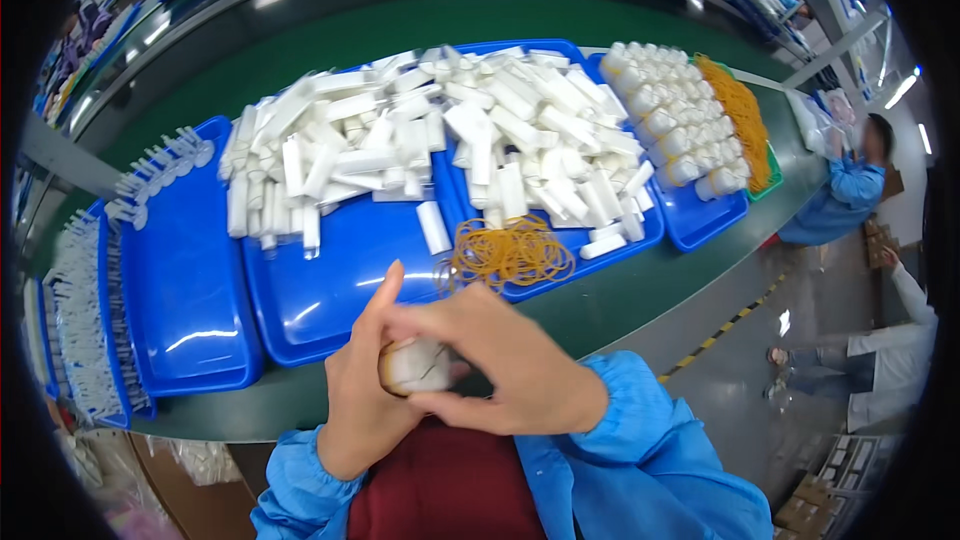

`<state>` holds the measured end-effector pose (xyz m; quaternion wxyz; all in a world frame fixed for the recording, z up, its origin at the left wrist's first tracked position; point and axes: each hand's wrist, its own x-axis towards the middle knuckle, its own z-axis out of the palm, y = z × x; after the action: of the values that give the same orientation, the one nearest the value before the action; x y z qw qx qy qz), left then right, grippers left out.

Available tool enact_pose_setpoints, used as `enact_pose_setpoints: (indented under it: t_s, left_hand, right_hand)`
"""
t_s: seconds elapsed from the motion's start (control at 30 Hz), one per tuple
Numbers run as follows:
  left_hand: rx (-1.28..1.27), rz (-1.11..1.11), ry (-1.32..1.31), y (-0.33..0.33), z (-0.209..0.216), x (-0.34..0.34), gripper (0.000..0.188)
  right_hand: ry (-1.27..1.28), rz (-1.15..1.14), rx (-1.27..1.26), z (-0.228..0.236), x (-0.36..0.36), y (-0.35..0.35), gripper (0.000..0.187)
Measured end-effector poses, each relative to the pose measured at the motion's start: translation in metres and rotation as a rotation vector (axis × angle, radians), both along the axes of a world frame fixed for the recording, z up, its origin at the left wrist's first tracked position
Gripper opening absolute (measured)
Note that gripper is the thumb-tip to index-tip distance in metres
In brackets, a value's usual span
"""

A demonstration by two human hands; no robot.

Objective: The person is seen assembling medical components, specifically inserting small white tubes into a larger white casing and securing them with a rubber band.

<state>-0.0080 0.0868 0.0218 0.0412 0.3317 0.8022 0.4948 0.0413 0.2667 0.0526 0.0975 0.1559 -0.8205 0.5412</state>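
White, probably light, the bundle [418,368] is gripped by left hand [362,380] and right hand [515,360] at the desk's near edge [230,423]; its sides suit holding.

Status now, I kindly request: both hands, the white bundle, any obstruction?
Left hand cradles white bundle; right hand around it, partly hiding it. Bundle nearer the body than blue trays. No other obstruction visible.

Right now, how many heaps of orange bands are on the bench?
2: one heap on the near side of a blue tray, just beyond the right hand; another heap in the green tray, far right. White pieces may hide more.
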Motion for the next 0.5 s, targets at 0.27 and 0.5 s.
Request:
enact_pose_setpoints:
  t_s: [0.27,0.5]
  left_hand:
    - [0.027,0.022,0.031,-0.008,0.007,-0.010,0.096]
    - [-0.023,0.067,0.050,0.001,0.007,-0.010,0.068]
  right_hand:
    - [0.289,-1.346,0.375,0.004,0.067,0.190,0.040]
    - [0.102,-1.397,0.562,-0.063,0.070,0.282,0.034]
